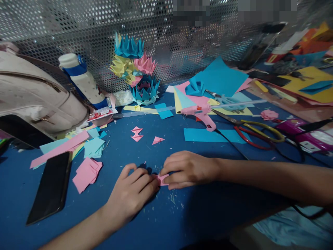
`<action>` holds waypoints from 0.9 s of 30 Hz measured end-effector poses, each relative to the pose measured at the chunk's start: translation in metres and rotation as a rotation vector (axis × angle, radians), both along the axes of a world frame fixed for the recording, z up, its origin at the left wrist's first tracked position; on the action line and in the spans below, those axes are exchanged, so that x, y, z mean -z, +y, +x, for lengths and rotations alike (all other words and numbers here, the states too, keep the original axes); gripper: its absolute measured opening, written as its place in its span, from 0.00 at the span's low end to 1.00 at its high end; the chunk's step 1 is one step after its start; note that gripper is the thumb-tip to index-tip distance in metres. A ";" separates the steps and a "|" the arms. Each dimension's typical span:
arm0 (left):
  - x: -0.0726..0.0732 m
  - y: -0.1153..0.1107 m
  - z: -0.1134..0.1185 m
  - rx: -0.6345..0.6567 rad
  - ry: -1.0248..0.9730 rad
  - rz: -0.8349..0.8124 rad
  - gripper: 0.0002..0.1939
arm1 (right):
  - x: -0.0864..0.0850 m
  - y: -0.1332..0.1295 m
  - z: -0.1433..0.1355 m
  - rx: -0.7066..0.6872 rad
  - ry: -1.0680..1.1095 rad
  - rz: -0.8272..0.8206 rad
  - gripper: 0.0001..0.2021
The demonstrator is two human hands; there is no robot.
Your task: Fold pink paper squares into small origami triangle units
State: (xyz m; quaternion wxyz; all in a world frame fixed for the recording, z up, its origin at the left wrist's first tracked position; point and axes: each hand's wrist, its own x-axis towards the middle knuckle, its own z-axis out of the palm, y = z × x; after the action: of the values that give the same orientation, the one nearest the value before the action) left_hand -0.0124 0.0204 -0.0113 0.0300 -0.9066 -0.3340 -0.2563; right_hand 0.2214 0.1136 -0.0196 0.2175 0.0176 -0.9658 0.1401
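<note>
On the blue tabletop (85, 210), left hand (132, 195) and right hand (187, 169) are pinching opposite ends of a small pink paper (163, 180) between them, three folded pink triangles (137, 138) already lying beyond, while the pink square stack (87, 174) at left looks unfolded.

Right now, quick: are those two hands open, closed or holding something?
Left hand: closed on a small pink paper piece.
Right hand: closed on the same piece.
</note>
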 end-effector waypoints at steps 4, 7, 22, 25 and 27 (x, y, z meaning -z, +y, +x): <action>0.003 -0.005 -0.001 0.005 0.082 0.101 0.15 | -0.001 0.001 0.001 0.012 -0.045 -0.009 0.10; 0.005 -0.012 0.001 0.037 0.108 0.153 0.18 | -0.001 0.001 0.001 0.011 -0.048 -0.023 0.10; 0.010 -0.026 0.005 0.055 0.095 0.111 0.13 | -0.012 -0.013 -0.011 0.148 -0.164 0.213 0.18; 0.009 -0.026 0.003 0.075 0.114 0.103 0.12 | -0.011 -0.013 -0.018 0.145 -0.175 0.236 0.18; 0.009 -0.026 0.001 0.077 0.127 0.096 0.12 | -0.011 -0.014 -0.023 0.137 -0.167 0.254 0.18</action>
State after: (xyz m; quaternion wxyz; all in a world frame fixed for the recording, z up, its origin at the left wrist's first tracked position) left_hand -0.0109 -0.0057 -0.0200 0.0847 -0.9308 -0.2834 -0.2148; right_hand 0.1988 0.0997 -0.0084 0.1412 -0.0325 -0.9894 0.0028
